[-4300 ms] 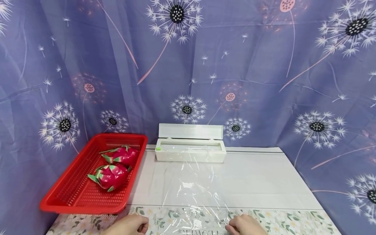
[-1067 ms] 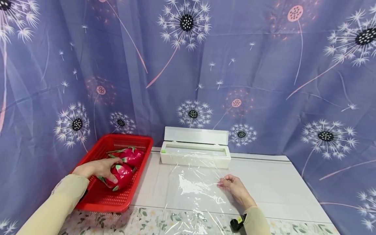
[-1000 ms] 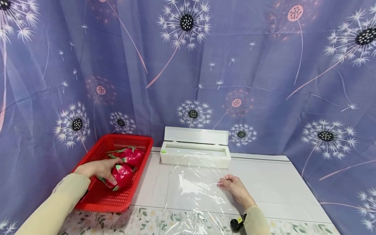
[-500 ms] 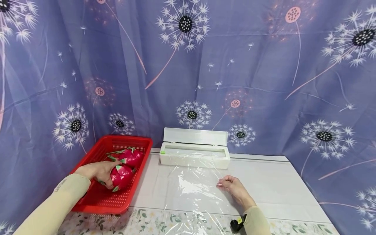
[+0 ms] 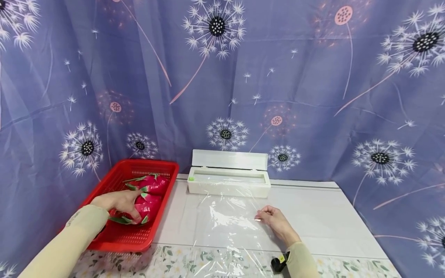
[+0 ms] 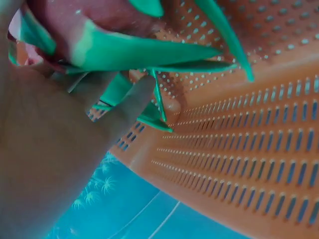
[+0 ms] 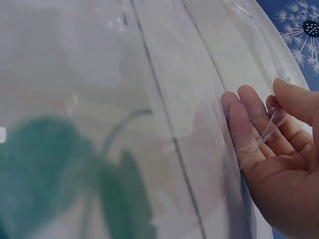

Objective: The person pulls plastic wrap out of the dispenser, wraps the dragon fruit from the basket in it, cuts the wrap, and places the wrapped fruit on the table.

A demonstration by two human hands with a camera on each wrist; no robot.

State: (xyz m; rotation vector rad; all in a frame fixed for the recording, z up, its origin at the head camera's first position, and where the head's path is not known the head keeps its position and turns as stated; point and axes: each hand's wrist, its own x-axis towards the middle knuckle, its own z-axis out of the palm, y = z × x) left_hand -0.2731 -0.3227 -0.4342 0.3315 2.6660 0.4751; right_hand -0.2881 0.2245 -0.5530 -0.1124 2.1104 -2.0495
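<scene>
Gripping the nearer dragon fruit [image 5: 147, 206] in the red basket [image 5: 104, 239], the left hand [image 5: 116, 201] curls round its pink body between the green scales. It looks fairly heavy, firm and smooth-skinned, with bendy scale tips, so the rounded middle seems the best hold. A second dragon fruit [image 5: 153, 184] lies just behind. The right hand [image 5: 276, 220] pinches the edge of the cling film [image 5: 229, 222], thin, limp and clingy, spread flat on the bench [image 5: 323, 220] from the white dispenser box [image 5: 227, 181].
</scene>
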